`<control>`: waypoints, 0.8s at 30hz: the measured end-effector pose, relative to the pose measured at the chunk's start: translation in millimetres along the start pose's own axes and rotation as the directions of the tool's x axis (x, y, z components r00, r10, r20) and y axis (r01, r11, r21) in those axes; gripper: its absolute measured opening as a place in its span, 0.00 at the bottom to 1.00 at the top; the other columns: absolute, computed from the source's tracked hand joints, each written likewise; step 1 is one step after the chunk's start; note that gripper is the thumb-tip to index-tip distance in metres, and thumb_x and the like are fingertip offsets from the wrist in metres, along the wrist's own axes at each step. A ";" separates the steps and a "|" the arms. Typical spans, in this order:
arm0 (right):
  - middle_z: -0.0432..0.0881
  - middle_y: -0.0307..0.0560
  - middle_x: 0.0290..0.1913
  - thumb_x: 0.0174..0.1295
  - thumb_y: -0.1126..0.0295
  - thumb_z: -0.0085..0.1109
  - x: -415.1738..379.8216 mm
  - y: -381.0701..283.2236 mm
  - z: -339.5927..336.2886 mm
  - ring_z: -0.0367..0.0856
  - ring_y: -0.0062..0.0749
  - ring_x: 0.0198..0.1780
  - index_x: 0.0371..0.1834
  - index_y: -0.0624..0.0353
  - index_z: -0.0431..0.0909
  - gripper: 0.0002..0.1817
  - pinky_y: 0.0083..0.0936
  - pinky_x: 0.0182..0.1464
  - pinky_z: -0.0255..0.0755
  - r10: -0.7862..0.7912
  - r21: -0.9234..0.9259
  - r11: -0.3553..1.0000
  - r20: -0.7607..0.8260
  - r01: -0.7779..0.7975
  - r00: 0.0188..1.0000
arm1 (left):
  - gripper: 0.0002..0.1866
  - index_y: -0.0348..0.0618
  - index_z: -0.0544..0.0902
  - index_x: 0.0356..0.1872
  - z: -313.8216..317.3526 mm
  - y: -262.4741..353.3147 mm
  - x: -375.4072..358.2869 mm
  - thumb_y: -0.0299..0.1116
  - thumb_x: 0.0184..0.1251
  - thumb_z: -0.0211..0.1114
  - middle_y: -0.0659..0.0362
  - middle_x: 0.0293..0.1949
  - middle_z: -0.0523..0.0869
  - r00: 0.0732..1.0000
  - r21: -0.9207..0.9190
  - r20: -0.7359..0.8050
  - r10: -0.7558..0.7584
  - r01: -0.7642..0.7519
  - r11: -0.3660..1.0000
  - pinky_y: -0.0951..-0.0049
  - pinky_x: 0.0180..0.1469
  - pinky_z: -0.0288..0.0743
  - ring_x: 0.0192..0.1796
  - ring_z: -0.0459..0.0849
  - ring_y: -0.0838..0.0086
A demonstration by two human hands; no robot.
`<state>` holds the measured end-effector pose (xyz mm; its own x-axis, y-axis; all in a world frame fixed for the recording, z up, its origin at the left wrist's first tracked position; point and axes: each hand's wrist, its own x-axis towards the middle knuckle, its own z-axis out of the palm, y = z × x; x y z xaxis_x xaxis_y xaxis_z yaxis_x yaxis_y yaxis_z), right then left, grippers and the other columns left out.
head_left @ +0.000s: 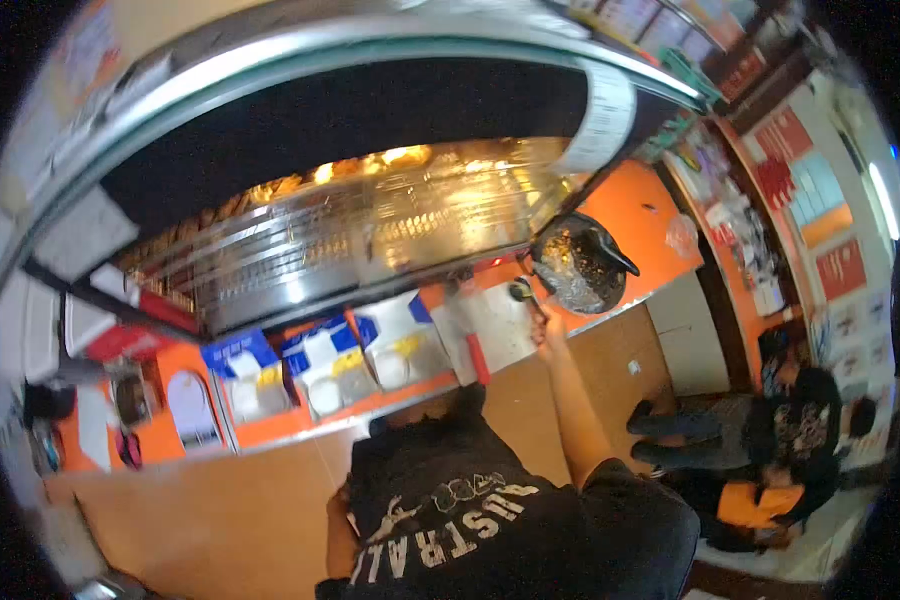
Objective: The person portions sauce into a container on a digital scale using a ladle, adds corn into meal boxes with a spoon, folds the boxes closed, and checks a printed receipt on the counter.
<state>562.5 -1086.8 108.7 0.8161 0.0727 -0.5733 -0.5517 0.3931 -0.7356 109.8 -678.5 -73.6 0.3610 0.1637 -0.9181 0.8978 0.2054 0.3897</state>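
Note:
My right hand (545, 332) is over the counter's front edge, its fingers closed around a utensil with a dark, rounded head (520, 288); blur hides its exact kind. Under that head lies a white board (500, 318). A red-handled tool (477, 358) rests at the board's left part, its other end blurred. Just beyond my right hand stands a black bowl (610, 288) with crumpled, shiny wrap in it and a black handle over its rim. My left hand (340, 500) hangs low beside my black shirt, mostly hidden, so its fingers cannot be made out.
Several blue-and-white open boxes (328, 365) line the orange counter (660, 235). Behind them is a lit glass display case (300, 250) with metal trays. A pale, rounded device (192, 408) stands farther left. Two people (760, 430) are at the right, one with something orange.

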 end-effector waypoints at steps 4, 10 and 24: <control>0.61 0.30 0.17 0.64 0.62 0.50 70.1 -73.7 -35.6 0.56 0.19 0.15 0.23 0.50 0.70 0.12 0.22 0.18 0.50 -0.341 0.075 0.928 -0.227 0.366 0.912 | 0.23 0.36 0.83 0.37 2.2 48.8 -8.3 0.49 0.66 0.52 0.40 0.36 0.86 1.000 0.104 0.008 0.005 -0.006 0.995 0.56 0.44 0.79 0.41 0.85 0.48; 0.70 0.42 0.20 0.74 0.48 0.42 217.7 -187.9 -31.5 0.69 0.31 0.18 0.40 0.60 0.71 0.24 0.27 0.17 0.59 -0.247 0.022 0.962 -0.370 0.274 0.896 | 0.24 0.35 0.83 0.36 41.9 72.6 -43.2 0.50 0.67 0.53 0.40 0.35 0.86 1.000 0.169 0.004 0.008 -0.008 0.986 0.56 0.44 0.80 0.41 0.86 0.49; 0.76 0.54 0.40 0.66 0.66 0.56 -4.1 106.8 49.9 0.79 0.38 0.30 0.50 0.60 0.67 0.14 0.38 0.36 0.74 -0.351 -0.615 0.605 0.365 0.506 0.862 | 0.31 0.27 0.81 0.32 50.3 162.3 -99.8 0.55 0.70 0.55 0.42 0.31 0.85 0.882 0.141 -0.447 0.151 -0.097 0.985 0.57 0.41 0.79 0.39 0.86 0.52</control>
<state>508.8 -999.4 50.4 0.9603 0.2588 -0.1044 -0.0261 -0.2894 -0.9569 232.2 -710.1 77.5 0.3408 0.6064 -0.7184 0.8850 0.0509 0.4628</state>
